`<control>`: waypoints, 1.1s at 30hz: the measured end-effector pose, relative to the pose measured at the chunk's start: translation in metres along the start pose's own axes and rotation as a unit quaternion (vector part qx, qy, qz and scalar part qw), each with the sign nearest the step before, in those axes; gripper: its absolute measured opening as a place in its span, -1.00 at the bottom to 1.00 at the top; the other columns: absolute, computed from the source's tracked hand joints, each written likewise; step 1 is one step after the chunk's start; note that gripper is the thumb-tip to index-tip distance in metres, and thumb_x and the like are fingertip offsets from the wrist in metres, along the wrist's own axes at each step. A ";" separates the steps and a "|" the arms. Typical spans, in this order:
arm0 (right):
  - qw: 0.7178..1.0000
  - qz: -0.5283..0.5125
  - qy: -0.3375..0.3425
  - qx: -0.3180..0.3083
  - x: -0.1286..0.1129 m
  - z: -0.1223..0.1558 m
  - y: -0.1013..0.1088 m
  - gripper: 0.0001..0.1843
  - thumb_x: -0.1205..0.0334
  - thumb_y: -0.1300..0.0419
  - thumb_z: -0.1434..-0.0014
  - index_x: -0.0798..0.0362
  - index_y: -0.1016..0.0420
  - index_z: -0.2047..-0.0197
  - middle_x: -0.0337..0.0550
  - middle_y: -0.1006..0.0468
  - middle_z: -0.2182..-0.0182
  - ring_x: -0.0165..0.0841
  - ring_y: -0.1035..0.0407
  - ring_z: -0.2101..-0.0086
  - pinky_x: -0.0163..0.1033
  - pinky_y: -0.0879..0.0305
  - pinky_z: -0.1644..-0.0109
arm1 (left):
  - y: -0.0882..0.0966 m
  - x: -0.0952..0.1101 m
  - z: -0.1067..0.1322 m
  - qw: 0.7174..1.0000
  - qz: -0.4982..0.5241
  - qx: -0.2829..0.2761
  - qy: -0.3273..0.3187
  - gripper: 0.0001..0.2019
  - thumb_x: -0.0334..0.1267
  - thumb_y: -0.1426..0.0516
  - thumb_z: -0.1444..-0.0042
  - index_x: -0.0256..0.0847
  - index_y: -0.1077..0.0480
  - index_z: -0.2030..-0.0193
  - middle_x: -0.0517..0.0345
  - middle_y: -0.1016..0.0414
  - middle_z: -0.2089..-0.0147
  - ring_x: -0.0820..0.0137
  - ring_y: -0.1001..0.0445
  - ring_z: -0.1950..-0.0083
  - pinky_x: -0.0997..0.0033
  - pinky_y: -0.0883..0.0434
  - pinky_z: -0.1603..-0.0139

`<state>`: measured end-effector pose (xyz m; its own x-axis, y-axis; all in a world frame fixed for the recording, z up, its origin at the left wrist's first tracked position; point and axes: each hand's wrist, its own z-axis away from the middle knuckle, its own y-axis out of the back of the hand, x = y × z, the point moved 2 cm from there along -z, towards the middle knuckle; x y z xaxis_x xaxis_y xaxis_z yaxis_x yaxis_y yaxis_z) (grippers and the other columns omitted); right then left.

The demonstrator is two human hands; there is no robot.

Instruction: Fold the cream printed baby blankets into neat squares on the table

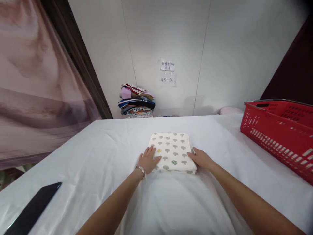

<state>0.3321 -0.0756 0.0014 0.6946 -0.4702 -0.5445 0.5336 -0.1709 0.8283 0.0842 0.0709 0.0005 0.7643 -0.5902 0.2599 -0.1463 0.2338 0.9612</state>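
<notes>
A folded cream cloth with a mushroom print (173, 150) lies on the white-covered table (102, 156). My left hand (148, 160) rests flat on the cloth's near left corner, fingers stretched out, with a bracelet at the wrist. My right hand (201, 158) lies against the cloth's right edge, its fingers tucked at the side of the fold; whether they grip it I cannot make out.
A red plastic basket (276, 133) stands at the table's right. A stack of folded clothes (137, 101) sits against the back wall. A dark flat object (31, 209) lies at the near left corner. A pink curtain (36, 81) hangs on the left.
</notes>
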 end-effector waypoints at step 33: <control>0.991 0.124 0.042 0.025 -0.031 -0.099 -0.027 -0.09 -0.32 0.26 -0.09 0.19 0.13 -0.30 -0.01 0.23 -0.29 -0.14 0.42 -0.24 0.09 0.36 -0.22 | -0.007 0.026 -0.119 0.999 -0.049 0.004 0.003 -0.22 0.27 0.41 -0.05 -0.14 0.18 -0.33 0.19 0.36 -0.38 0.22 0.39 -0.36 -0.06 0.29 -0.27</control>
<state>0.3434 0.0291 -0.0172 0.8399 -0.4305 -0.3304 0.3186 -0.1017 0.9424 0.1801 0.1454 -0.0104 0.7792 -0.6049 0.1641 -0.0753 0.1696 0.9826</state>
